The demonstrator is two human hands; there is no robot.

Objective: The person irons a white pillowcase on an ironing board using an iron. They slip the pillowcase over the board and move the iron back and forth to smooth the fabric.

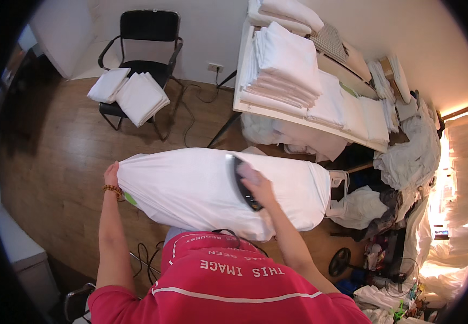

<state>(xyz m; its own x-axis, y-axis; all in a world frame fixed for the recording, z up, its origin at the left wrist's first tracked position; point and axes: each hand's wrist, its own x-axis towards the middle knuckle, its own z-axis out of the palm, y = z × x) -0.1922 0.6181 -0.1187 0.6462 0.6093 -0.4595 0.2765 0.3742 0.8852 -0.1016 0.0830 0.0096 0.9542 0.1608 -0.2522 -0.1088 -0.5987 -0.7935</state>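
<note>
A white cloth (193,182) lies stretched over an ironing board that runs across in front of me. My left hand (112,175), with a beaded bracelet (112,189) at the wrist, grips the cloth's edge at the board's narrow left end. My right hand (260,188) is closed around the handle of a dark clothes iron (240,184), which is slightly blurred. The iron rests on the cloth right of the middle. Below my left hand, a bit of green board cover (130,199) shows past the cloth. At the right end projects the board's pale metal rest (339,193).
Beyond the board, a white table (240,99) carries stacks of folded white linen (288,60). A black armchair (149,60) holds folded white cloths (143,97). Cables (189,117) trail over the wooden floor. Heaped fabric (410,141) and a fan (397,275) stand at right.
</note>
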